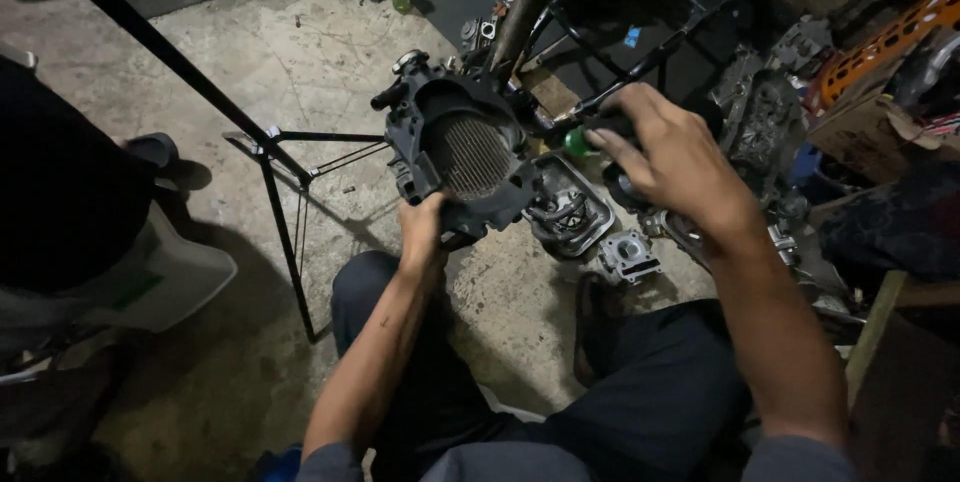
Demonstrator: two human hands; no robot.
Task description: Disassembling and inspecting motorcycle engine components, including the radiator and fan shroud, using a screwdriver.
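My left hand (422, 225) grips the lower edge of a dark grey plastic housing (460, 147) with a ribbed filter panel in its middle, holding it up over my knees. My right hand (672, 157) is closed around a screwdriver with a green and black handle (578, 142), whose tip points at the housing's right side. Both forearms reach in from the bottom of the view.
A metal tray (590, 232) with small engine parts lies on the concrete floor, and a metal cylinder block (630, 257) sits beside it. A black tripod stand (285, 157) stands at left. A black motorcycle frame (640, 12) and cluttered parts fill the upper right. Another person's dark shape is at left.
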